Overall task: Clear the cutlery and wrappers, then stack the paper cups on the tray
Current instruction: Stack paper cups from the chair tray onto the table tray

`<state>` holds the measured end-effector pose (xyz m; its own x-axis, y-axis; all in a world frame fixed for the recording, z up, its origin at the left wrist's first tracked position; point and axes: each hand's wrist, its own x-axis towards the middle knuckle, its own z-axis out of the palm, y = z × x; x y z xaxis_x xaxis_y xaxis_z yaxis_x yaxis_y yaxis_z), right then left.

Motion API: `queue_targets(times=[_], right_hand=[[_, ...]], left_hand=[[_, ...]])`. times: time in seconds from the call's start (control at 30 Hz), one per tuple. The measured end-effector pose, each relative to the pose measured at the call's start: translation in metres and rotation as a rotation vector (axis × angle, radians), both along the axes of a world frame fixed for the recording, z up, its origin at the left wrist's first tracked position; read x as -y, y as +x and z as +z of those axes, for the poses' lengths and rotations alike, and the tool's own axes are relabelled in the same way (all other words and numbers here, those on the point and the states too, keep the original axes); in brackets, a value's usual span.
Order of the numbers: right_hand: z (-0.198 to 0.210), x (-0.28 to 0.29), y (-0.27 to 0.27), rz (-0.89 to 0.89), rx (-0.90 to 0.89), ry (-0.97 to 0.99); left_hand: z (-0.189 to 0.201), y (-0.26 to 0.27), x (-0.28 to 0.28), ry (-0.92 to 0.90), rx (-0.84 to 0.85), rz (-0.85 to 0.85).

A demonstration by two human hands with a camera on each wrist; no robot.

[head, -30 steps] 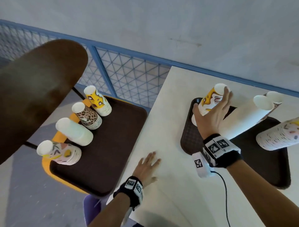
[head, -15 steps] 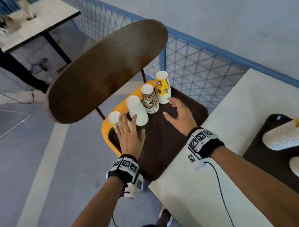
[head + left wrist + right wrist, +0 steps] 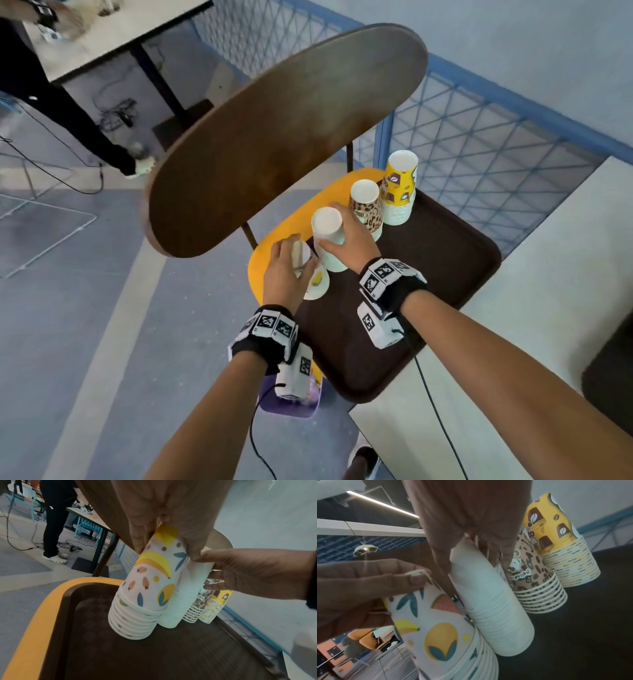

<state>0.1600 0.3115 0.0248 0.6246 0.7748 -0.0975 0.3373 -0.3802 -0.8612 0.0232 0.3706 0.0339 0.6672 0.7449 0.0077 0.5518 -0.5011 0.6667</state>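
Four stacks of upturned paper cups stand in a row on the brown tray (image 3: 428,274): fruit-print (image 3: 317,284), plain white (image 3: 327,222), leopard-print (image 3: 366,209) and yellow coffee-print (image 3: 399,185). My left hand (image 3: 287,267) grips the top of the fruit-print stack (image 3: 150,581), thumb on one side and fingers on the other. My right hand (image 3: 346,240) wraps around the upper part of the white stack (image 3: 488,608), right beside it. Both stacks still stand on the tray (image 3: 154,655). No cutlery or wrappers are in view.
The tray lies on a yellow chair seat (image 3: 270,246); the chair's brown backrest (image 3: 284,137) rises just behind the cups. A white table (image 3: 548,274) with a second dark tray (image 3: 609,370) is at right. Another person (image 3: 68,113) stands far left by another table.
I turned from the table tray to the chair tray. Half a second ago both hands hovered open over the cups; now the left holds the fruit-print stack and the right the white stack.
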Motion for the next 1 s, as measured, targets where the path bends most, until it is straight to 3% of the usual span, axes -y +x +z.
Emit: queue_targets(times=[0.1, 0.3, 0.5, 0.67, 0.8, 1.0], right_hand=[[-0.002, 0.006, -0.001, -0.073, -0.017, 0.0], [-0.009, 0.053, 0.0, -0.217, 0.021, -0.016], [-0.032, 0.116, 0.004, -0.385, 0.087, -0.064], [-0.046, 0.123, 0.006, -0.387, -0.057, -0.158], [-0.059, 0.122, 0.002, -0.453, -0.234, -0.1], [-0.057, 0.124, 0.006, -0.409, -0.294, -0.092]], left_hand=[[-0.005, -0.002, 0.004, -0.041, 0.056, 0.008], [-0.014, 0.01, 0.032, -0.326, 0.19, 0.14], [-0.029, 0.031, 0.055, -0.442, 0.177, 0.063], [-0.049, 0.035, 0.061, -0.518, 0.143, 0.053], [-0.068, 0.034, 0.061, -0.546, 0.13, 0.056], [-0.081, 0.039, 0.064, -0.517, 0.131, 0.099]])
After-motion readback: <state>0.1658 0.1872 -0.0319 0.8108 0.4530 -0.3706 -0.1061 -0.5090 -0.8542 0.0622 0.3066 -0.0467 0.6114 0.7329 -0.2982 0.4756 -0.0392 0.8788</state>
